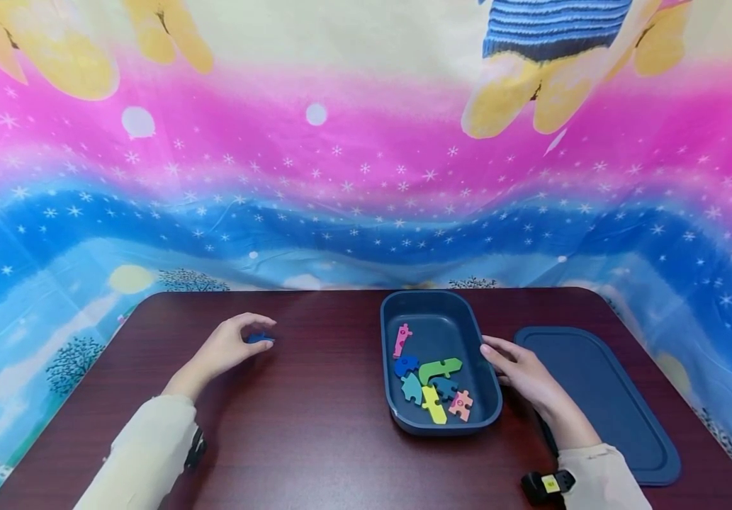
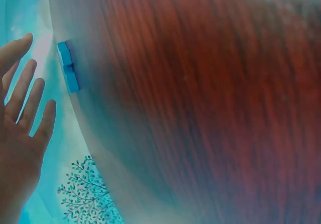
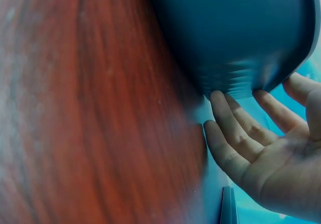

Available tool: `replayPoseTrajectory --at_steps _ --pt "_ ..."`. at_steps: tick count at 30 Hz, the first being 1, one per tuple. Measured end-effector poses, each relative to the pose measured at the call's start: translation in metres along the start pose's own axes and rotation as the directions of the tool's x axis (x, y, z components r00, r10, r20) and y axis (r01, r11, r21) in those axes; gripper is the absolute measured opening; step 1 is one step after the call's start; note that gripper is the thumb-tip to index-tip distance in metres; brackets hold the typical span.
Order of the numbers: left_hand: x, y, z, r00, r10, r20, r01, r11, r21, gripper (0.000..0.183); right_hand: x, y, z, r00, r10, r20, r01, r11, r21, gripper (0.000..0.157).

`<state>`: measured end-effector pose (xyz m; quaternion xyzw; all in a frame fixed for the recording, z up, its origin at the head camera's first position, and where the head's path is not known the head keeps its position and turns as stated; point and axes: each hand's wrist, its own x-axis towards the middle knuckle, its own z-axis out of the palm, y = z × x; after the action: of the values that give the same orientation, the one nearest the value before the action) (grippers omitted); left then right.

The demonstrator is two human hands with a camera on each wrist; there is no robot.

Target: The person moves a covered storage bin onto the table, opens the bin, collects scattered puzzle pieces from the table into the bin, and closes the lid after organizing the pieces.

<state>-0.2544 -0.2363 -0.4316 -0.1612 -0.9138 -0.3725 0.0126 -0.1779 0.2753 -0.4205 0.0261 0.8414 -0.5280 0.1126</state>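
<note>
At the left of the table my left hand point(image 1: 235, 345) curves loosely around a blue puzzle piece point(image 1: 260, 338). In the left wrist view the fingers are spread, and the blue piece point(image 2: 68, 67) lies on the tabletop apart from them. My right hand point(image 1: 521, 372) touches the right side of a dark blue box point(image 1: 391, 404); in the right wrist view its extended fingertips point(image 3: 216, 97) rest against the box wall point(image 3: 241, 38). Inside the box lie several puzzle pieces, among them a pink one point(image 1: 402, 341), a green one point(image 1: 440, 370) and a yellow one point(image 1: 433, 405).
Right of the box, a dark blue lid point(image 1: 601, 404) lies flat on the table, partly behind my right forearm. The dark red wooden table point(image 1: 314, 425) ends at a printed cloth backdrop point(image 1: 340, 177) at the back and sides.
</note>
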Motion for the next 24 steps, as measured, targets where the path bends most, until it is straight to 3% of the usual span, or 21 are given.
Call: replayPoseTrajectory --at_steps 12,24 --pt "0.002 -0.014 0.0 0.998 -0.043 0.041 0.043 0.999 0.01 0.042 0.001 -0.001 0.0 1.0 0.002 0.003 -0.002 1.0 0.004 0.075" --pt "0.003 -0.014 0.001 0.992 -0.074 0.104 0.073 0.997 0.018 0.043 0.002 0.001 -0.002 1.0 0.003 0.003 -0.003 1.0 -0.014 0.074"
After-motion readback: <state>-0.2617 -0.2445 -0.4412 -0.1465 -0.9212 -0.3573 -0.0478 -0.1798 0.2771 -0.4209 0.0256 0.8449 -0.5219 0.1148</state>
